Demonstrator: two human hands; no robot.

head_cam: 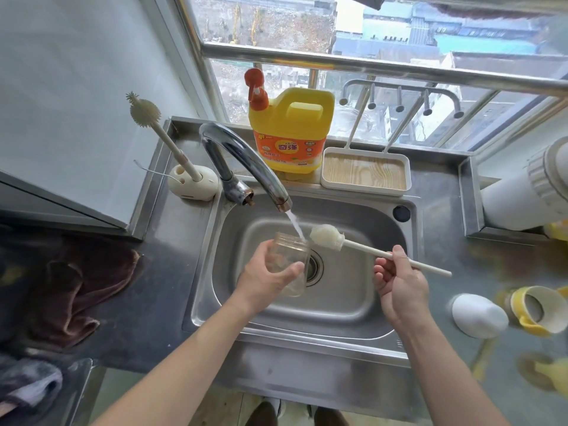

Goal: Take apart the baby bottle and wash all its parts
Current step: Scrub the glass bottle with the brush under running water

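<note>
The left hand (270, 273) grips the bare bottle body (289, 252) under the tap's stream (294, 224) above the sink (353, 305). The right hand (399, 284) pinches a sponge brush (325, 236) beside it. Disassembly looks done; the yellow collar (534, 309) on the tabletop (442, 216) likely awaits washing.

The left hand (270, 272) and the right hand (399, 287) are seen on bare forearms (190, 348), uncovered as far as the frame's edge. Dark brown shoes (327, 416) are glimpsed at the bottom edge, largely cut off.
</note>
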